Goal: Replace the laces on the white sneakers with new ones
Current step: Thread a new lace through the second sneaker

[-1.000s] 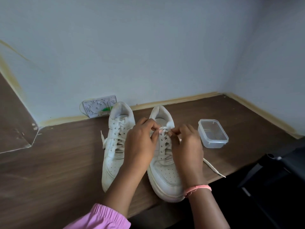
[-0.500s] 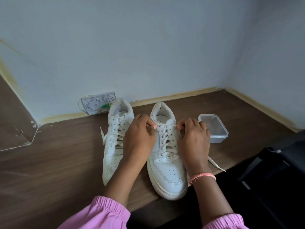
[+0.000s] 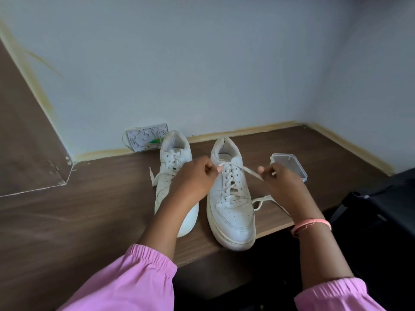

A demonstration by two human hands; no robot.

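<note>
Two white sneakers stand side by side on the brown wooden desk (image 3: 89, 209), toes toward me. On the right sneaker (image 3: 231, 205) the white lace (image 3: 250, 171) is undone at the top. My left hand (image 3: 193, 178) pinches one lace end at the top eyelets. My right hand (image 3: 280, 178) holds the other end, pulled taut out to the right. More of that lace trails on the desk right of the shoe. The left sneaker (image 3: 174, 158) is laced, and my left forearm hides its toe half.
A clear plastic container (image 3: 289, 164) sits just behind my right hand. A white socket plate (image 3: 147, 136) leans against the wall behind the left sneaker. A black chair (image 3: 381, 198) stands at the desk's right front edge. The walls meet in a corner at the back right.
My hands have moved apart at the top of the right sneaker. The right hand has drawn its lace end out to the right, so the top knot has come undone.
</note>
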